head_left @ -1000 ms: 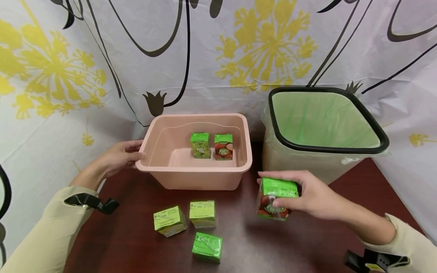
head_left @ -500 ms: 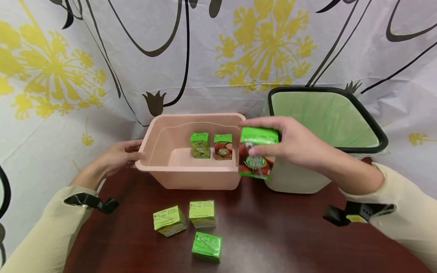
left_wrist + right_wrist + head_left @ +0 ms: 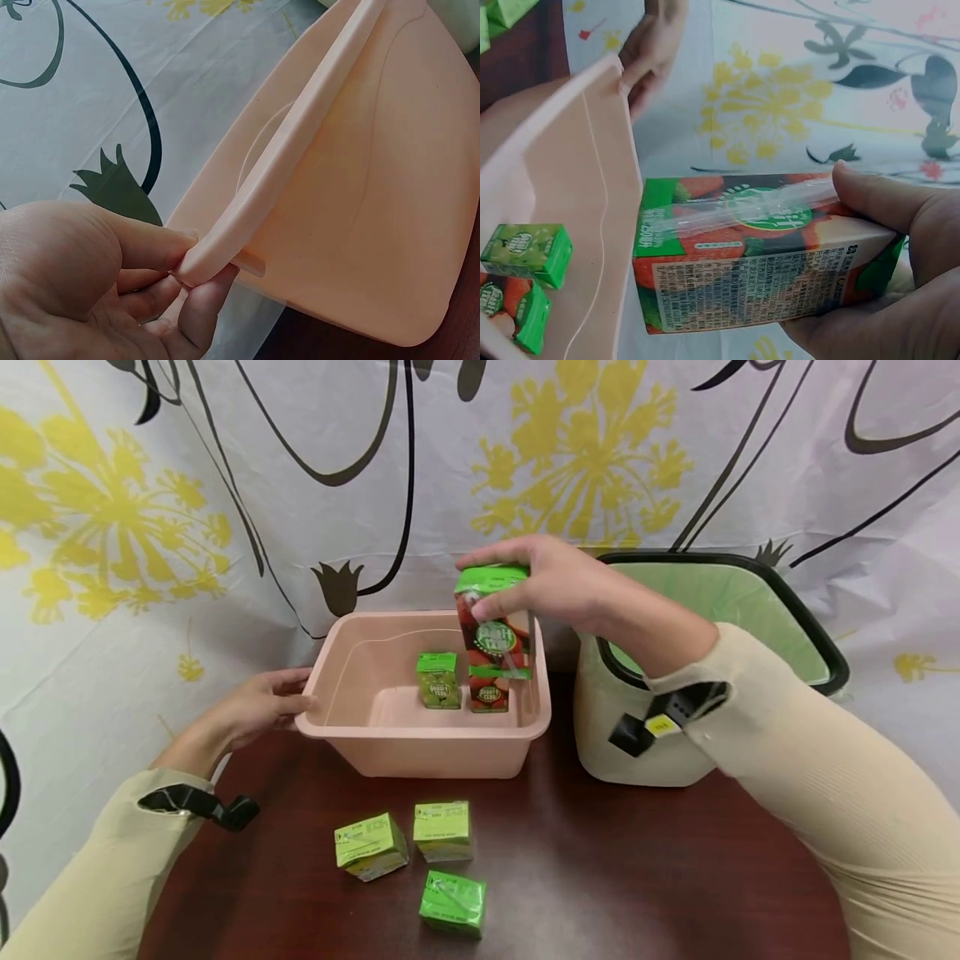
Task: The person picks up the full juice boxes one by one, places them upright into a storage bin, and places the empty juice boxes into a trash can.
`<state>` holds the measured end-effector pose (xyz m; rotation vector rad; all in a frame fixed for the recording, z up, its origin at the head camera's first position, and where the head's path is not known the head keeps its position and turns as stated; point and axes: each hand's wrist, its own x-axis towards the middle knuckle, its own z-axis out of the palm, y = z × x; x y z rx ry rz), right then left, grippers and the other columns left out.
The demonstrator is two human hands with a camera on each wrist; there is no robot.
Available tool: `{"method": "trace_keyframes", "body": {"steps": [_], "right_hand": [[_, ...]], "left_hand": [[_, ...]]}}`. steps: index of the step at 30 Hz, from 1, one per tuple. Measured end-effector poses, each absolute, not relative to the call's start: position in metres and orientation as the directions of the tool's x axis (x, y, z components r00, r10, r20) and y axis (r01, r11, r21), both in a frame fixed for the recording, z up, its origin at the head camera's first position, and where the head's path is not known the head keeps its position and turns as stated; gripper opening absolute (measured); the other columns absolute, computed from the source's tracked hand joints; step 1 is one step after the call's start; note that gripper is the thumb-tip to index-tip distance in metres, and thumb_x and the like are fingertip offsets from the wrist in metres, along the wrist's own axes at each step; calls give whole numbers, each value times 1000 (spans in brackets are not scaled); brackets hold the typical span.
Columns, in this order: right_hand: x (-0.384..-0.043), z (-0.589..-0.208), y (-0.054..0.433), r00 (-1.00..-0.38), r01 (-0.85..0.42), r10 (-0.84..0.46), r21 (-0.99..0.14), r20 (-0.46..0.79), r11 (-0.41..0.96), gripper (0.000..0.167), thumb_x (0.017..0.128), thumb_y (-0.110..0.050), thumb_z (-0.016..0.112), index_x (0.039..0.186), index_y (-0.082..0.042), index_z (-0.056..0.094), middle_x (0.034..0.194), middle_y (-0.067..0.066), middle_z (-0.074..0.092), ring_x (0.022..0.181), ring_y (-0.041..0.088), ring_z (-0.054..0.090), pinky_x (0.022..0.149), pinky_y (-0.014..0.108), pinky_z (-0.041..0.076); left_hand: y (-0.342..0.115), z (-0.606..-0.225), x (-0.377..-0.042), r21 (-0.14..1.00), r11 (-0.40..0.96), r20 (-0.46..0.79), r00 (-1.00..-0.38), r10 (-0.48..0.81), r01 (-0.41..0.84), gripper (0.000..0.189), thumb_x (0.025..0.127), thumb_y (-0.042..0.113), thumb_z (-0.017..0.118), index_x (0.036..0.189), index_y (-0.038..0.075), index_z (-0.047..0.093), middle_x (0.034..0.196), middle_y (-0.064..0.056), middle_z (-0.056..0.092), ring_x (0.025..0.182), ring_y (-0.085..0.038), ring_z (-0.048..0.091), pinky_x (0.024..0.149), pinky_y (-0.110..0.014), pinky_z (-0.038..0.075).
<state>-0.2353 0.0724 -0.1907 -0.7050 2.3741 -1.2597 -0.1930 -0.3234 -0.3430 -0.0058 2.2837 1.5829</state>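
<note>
Crossing from beside bin (image 3: 600, 718), red carton (image 3: 486, 631) is now hanging above pink basin (image 3: 431, 756), so transfer seems unfinished; right hand (image 3: 558, 581) is gripping carton's top. Two cartons (image 3: 438, 683) are standing inside, left hand (image 3: 262, 706) is pinching rim (image 3: 259, 187), three others (image 3: 442, 827) are sitting on table (image 3: 600, 877).

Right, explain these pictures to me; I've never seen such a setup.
No machine here: just a person's bare left hand and right hand. The wide pictures come from a camera worn on the head; the others come from a left wrist camera and a right wrist camera. The left hand grips a pink tub by its rim; inside are a green carton and a red carton. The right hand holds another red carton raised at the tub's right end. On the dark table, nearer the person, are two yellow-green cartons and a bright green carton. A lined bin stands at right.
</note>
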Motion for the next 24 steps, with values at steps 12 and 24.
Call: {"method": "trace_keyframes", "body": {"steps": [12, 24], "right_hand": [[-279, -210, 17, -760, -140, -631, -908, -158, 396, 58, 92, -7, 75, 146, -17, 57, 140, 7, 57, 98, 20, 65, 81, 34, 56], [-319, -252, -3, -731, -47, -657, -947, -185, 318, 61, 91, 4, 71, 148, -10, 54, 140, 11, 55, 89, 14, 61, 71, 26, 53]], "left_hand": [[-325, -343, -193, 912, 351, -295, -934, 202, -213, 65, 103, 1, 54, 158, -7, 21, 150, -36, 36, 93, -12, 68, 81, -28, 60], [-325, -342, -194, 912, 349, -296, -935, 196, -216, 65, 103, 1, 54, 159, -6, 21, 150, -36, 37, 92, -12, 68, 80, -28, 60]]}}
